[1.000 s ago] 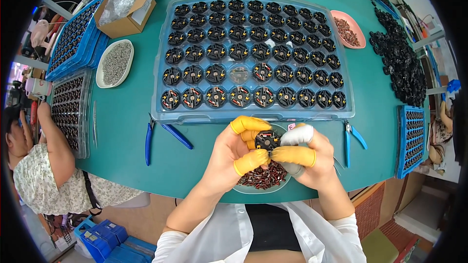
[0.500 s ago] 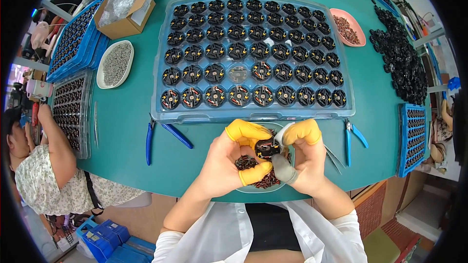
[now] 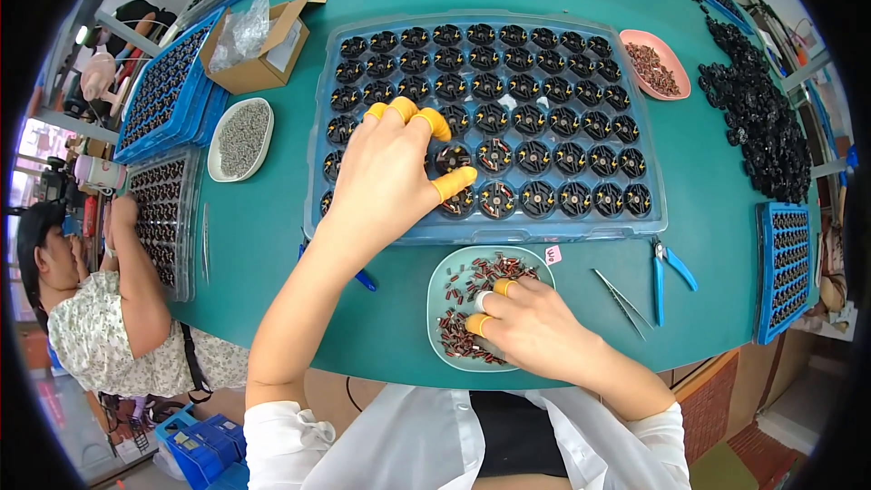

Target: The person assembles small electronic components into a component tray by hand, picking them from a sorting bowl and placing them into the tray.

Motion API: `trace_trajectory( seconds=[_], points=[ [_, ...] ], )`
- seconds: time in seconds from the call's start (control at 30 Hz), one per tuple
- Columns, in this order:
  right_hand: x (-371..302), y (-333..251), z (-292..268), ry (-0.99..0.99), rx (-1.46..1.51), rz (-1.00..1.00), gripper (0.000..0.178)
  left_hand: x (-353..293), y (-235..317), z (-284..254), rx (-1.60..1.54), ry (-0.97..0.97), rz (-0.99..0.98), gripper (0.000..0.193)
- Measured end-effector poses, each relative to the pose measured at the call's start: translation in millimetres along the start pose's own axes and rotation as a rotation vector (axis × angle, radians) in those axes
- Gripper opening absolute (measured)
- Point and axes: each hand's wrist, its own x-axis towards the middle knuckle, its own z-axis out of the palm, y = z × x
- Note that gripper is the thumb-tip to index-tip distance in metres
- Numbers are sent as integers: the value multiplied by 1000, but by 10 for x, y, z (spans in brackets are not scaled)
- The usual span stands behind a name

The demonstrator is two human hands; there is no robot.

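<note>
My left hand, with yellow finger cots, is over the clear blue tray. Its fingers and thumb are spread around a round black part that rests in a tray pocket. The thumb lies right at the part's edge. My right hand reaches into a pale green bowl of small red-brown cylindrical components. Its fingers, in yellow and white cots, curl down among them. The thumb and whatever the fingertips pinch are hidden beneath the hand.
Tweezers and blue-handled cutters lie right of the bowl. A pink dish, a white dish, a cardboard box and a heap of black parts surround the tray. A co-worker sits at the left.
Both hands held the round black part over the bowl before. The left carried it to the tray's vacant pocket and let go; the right dropped into the bowl. The view shifted slightly.
</note>
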Motion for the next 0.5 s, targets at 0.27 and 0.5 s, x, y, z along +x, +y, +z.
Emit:
trace_trajectory(
  seconds=[0.27,0.5],
  points=[
    [-24,88,-48,141,166,22,18,51,-159,-170,-62,-205,187,32],
    [-31,65,-85,129,350,143,17,38,-166,-124,-97,-148,109,34]
  ],
)
